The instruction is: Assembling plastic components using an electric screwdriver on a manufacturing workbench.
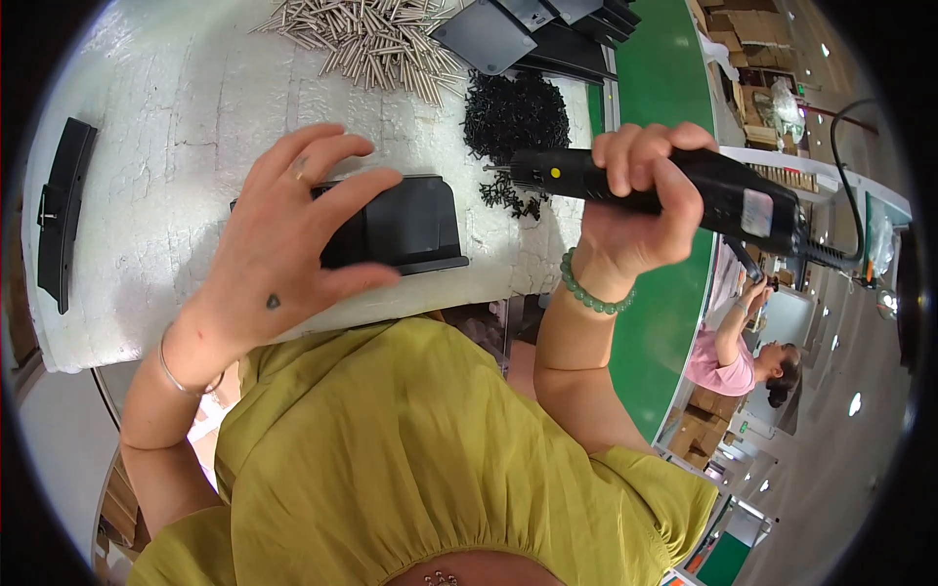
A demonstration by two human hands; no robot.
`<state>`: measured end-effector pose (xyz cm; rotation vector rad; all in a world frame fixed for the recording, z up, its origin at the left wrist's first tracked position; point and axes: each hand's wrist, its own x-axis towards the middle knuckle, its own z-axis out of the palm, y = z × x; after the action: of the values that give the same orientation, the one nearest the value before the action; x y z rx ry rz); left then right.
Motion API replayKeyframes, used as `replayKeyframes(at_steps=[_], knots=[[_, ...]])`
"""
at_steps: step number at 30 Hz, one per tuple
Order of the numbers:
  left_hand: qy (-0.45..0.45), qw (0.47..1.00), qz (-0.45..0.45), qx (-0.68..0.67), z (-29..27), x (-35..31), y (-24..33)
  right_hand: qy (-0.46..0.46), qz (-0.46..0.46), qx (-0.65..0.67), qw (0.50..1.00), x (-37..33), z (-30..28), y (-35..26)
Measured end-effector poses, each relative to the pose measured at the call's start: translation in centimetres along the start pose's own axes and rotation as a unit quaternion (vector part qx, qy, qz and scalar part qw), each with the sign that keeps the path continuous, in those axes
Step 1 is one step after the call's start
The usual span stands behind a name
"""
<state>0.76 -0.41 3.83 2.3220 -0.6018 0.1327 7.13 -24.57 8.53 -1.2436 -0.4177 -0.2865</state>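
Note:
My right hand [645, 195] is wrapped round a black electric screwdriver [576, 176], held level with its tip pointing left. That tip is over the near edge of a heap of small black screws [516, 115]. My left hand [298, 220] hovers with thumb and fingers spread, nothing in its grasp. It is above the left part of a black plastic part [415, 225] lying on the white padded table, and hides some of it. Whether the fingers touch the part, I cannot tell.
A pile of metal pins [366, 39] lies at the back, beside stacked black panels [484, 37]. A long black piece [64, 215] rests at the far left. Rightward runs a green surface [660, 88]. The screwdriver's cable [842, 146] loops at the right. A person in pink [728, 361] works beyond.

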Motion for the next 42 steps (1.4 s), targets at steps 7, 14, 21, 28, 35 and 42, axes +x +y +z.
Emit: replayKeyframes(at_steps=[7, 14, 21, 28, 35, 42], knots=[[0.021, 0.980, 0.174, -0.092, 5.1, 9.1, -1.9, -0.026, -0.050, 0.093, 0.994, 0.5, -0.8, -1.5], [0.071, 0.964, 0.229, -0.114, 7.2, 11.4, -3.0, -0.006, -0.087, 0.088, 0.992, 0.8, -1.7, -2.3], [0.098, 0.970, 0.187, -0.123, 6.3, 11.1, -2.2, -0.034, -0.096, 0.109, 0.989, 0.9, -1.4, -2.5], [0.106, 0.972, 0.169, -0.128, 6.1, 10.1, -2.2, -0.082, -0.091, 0.111, 0.986, 0.8, -0.4, -2.5], [0.031, 0.963, 0.248, -0.100, 5.0, 9.7, -2.3, -0.185, -0.091, 0.079, 0.975, -0.1, 0.8, -3.0], [0.035, 0.977, 0.201, -0.059, 1.1, 9.3, -3.7, -0.160, -0.067, 0.086, 0.981, -0.1, 1.0, -1.8]])
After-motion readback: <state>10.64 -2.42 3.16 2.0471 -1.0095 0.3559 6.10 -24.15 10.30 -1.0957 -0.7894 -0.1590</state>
